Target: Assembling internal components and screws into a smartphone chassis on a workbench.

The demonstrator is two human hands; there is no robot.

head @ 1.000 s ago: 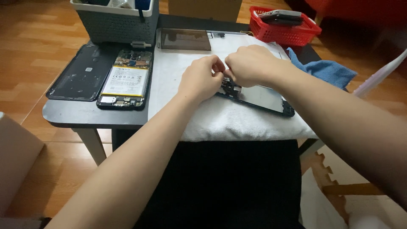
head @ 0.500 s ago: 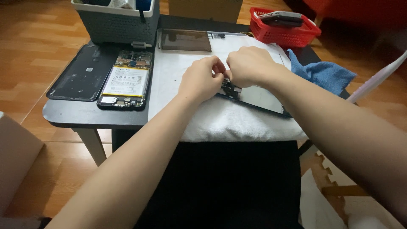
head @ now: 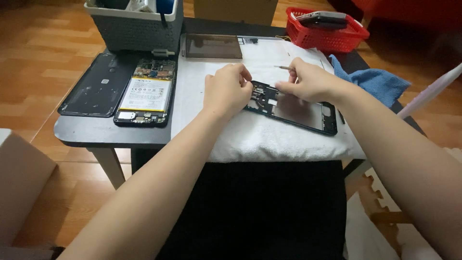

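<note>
Head view. Left hand is curled loosely, fingertips pressed on the near left end of the black rectangular phone mid-frame, pinning it rather than gripping it. Right hand is closed in a narrow pinch on a thin metal tool, probably tweezers or a fine driver; the tip is hidden, so which I cannot tell. Its lower fingers rest on the frame's upper edge.

The frame lies flat and slightly skewed on a white folded towel, which covers the right part of the dark counter.

Handling judgement: the frame looks light, thin and stiff, but likely to flex or crack if twisted. The small circuit parts at its left end look fragile. Best held by the long outer rails, away from the components; the towel should keep it from sliding.

Also on the counter, well apart to the left: an opened phone body with white battery and, just beside it, a black back cover. Behind are a grey plastic crate, a brown-tinted flat panel, a red plastic basket and a blue cloth.
</note>
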